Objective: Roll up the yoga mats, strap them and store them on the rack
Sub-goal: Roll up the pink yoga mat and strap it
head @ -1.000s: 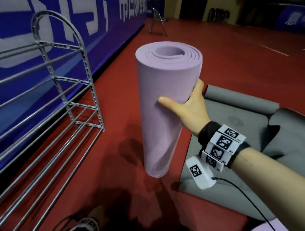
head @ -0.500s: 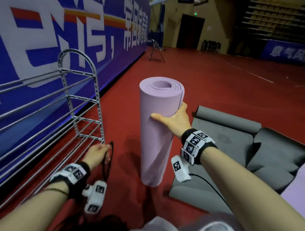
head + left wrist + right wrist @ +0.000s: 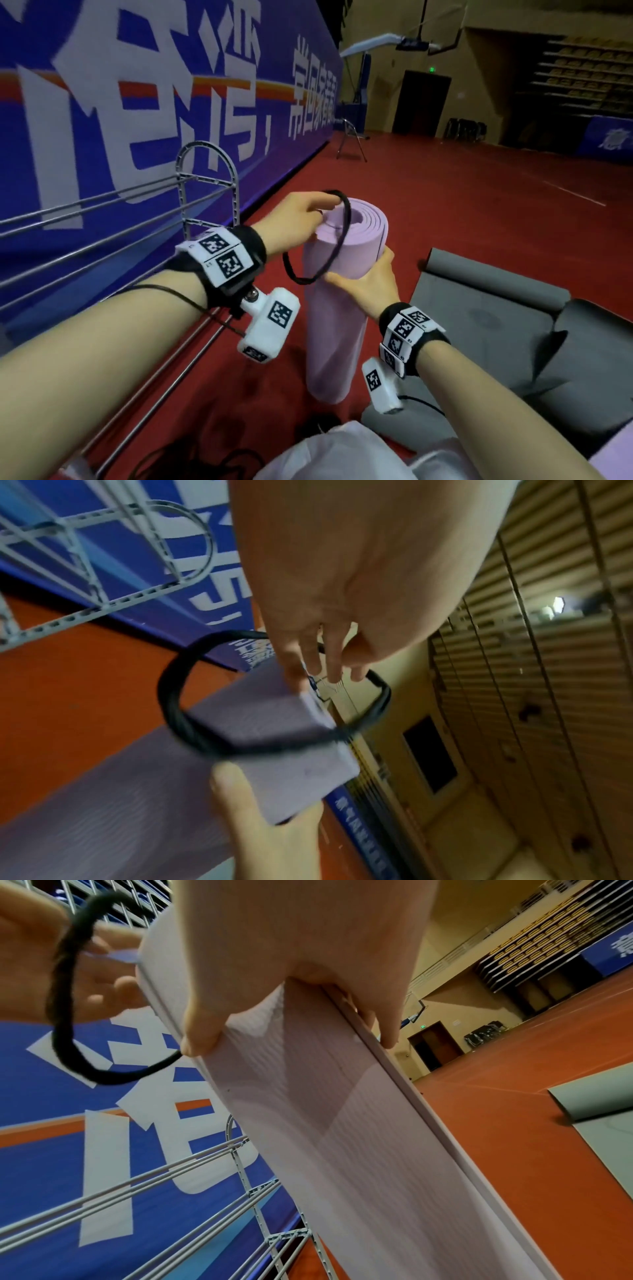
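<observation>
L hand (image 3: pixel 301 210) pinches the black strap (image 3: pixel 320 240) at the top rim of the rolled mat (image 3: pixel 337 291); loop sits half over the end, not yet round it. R hand (image 3: pixel 368 284) wraps the mat's upper part, standing it on the floor (image 3: pixel 479 205) beside the rack (image 3: pixel 209 192). To do it well: stretch loop wide w/ L, clear the whole rim, slide down toward mid-roll while R keeps the roll tight.

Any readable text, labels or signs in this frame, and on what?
Blue wall banner: large white Chinese characters, cropped; after the comma seemingly "常回家看看".
Far blue banner: white print, blurred.
Green sign above the door: too small.
Wrist bands: square code markers, no words.
Purple mat, black strap: none.
</observation>
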Tool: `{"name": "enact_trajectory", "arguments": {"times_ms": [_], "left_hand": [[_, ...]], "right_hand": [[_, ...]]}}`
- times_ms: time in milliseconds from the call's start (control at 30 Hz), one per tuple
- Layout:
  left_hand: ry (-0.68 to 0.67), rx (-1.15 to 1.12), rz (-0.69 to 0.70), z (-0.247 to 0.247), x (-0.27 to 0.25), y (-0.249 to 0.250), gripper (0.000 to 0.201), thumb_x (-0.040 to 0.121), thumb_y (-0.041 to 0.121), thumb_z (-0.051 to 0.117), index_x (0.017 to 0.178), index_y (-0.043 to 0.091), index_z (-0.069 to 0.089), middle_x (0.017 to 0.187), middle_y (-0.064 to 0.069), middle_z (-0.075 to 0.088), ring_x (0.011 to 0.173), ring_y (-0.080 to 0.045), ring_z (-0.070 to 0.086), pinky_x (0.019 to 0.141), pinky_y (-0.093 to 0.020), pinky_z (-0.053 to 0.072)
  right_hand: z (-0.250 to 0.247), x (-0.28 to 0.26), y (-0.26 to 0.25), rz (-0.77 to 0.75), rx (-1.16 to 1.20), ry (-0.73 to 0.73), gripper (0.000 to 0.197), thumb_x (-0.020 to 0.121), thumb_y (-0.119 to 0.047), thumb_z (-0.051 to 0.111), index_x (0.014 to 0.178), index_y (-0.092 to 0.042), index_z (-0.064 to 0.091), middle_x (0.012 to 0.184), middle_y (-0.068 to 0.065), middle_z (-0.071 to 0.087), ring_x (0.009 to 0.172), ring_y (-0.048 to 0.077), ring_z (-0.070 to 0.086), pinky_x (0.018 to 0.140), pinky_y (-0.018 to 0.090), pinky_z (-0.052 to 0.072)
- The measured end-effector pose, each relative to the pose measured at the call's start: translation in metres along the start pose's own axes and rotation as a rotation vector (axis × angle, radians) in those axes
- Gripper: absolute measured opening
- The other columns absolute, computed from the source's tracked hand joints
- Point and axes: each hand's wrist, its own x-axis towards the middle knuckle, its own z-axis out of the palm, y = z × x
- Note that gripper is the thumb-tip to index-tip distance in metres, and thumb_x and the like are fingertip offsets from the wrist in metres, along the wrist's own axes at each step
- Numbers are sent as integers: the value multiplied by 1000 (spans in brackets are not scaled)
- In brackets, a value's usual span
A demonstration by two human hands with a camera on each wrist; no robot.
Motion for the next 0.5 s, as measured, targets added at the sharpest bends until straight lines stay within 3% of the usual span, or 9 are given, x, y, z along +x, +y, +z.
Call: {"name": "enact_trajectory", "arguments": {"times_ms": [67,133,233,400,500], "left_hand": [[-97,396,98,12,4,-8,50,86,37,49,131,18,58,130,-5,61,112,-20,56,101,-36,44],[-97,629,146,21,8,-20,73,72,63,36,131,26,56,133,1,57,126,-25,46,109,-37,32],[-104,637,155,31,12,-23,76,69,68,30,129,28,55,126,0,54,125,-25,40,103,-24,21],[-104,608,208,34,11,-18,63,77,57,39,131,28,54,126,0,53,128,-19,37,96,-16,14],[-89,572,225,36,12,-17,75,66,68,32,124,28,58,119,3,54,123,-15,37,93,-14,14]], "right_hand": [[1,1,0,0,21,-12,124,48,-45,95,142,-12,22,138,2,46,120,19,52,99,37,47],[1,3,2,8,26,-7,123,50,-41,96,143,-10,21,139,4,45,121,20,51,99,35,46],[-2,3,4,28,19,13,124,50,-46,95,143,-10,21,141,5,44,123,23,51,102,42,45],[-6,3,6,29,9,1,126,52,-49,93,146,-11,17,145,7,40,127,24,48,103,43,45],[-7,2,7,30,5,11,128,52,-51,92,147,-11,16,146,7,39,128,25,47,103,42,44]]}}
